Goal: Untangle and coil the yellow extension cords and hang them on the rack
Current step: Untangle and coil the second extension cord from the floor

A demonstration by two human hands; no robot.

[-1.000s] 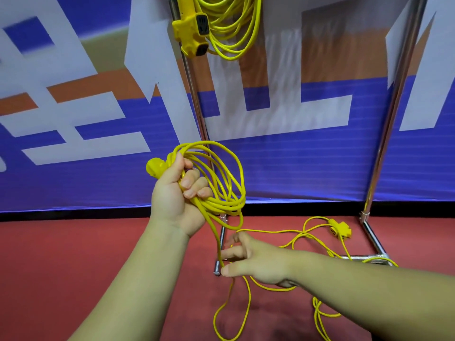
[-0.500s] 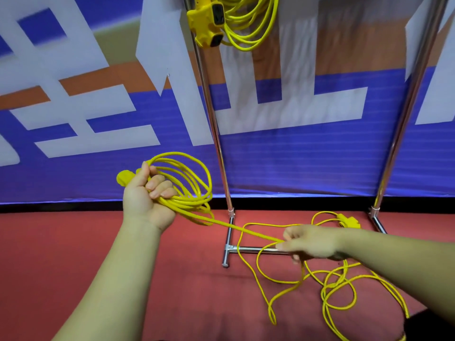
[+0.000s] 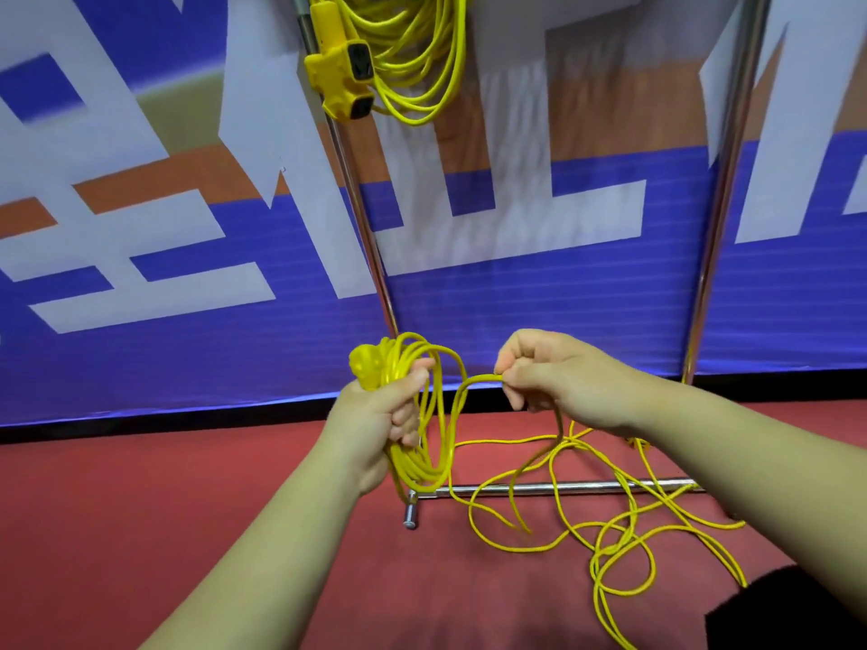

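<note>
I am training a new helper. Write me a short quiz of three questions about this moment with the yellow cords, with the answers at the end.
1. True or false: the left hand grips a coil of yellow cord.
2. What do the fingers of the right hand pinch? A) a socket block B) a strand leading from the coil C) nothing
3. Fill the gap: the uncoiled rest of the cord lies in loose loops on the red ___.

Key: 1 true; 2 B; 3 floor.
</note>
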